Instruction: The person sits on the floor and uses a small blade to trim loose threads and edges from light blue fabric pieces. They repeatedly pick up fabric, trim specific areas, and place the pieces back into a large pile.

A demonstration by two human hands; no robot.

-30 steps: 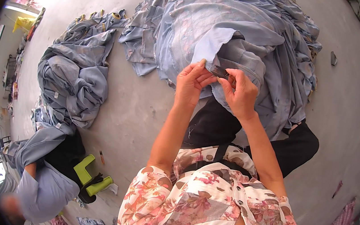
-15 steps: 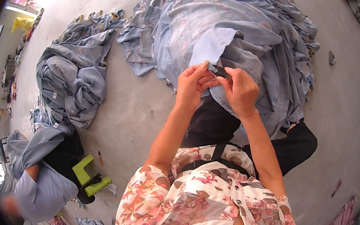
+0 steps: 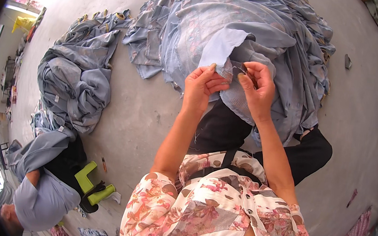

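My left hand [image 3: 201, 84] pinched the edge of a thin, blue-grey woven cloth [image 3: 221, 45] heaped before me; my right hand [image 3: 258, 89] gripped a small dark tool [image 3: 244, 69]. The fabric seemed light, limp, best held by its edge.

On the smooth grey floor [image 3: 141, 121], 1 angular lime-green plastic object [image 3: 84, 178] sits near 1 slim orange-and-dark stick [image 3: 104, 164] and 1 co-worker in a pale-blue top [image 3: 44, 201]. Far right lie 1 small dark-grey flat scrap [image 3: 348, 61] and crumpled pink patterned cloth [image 3: 358, 228].
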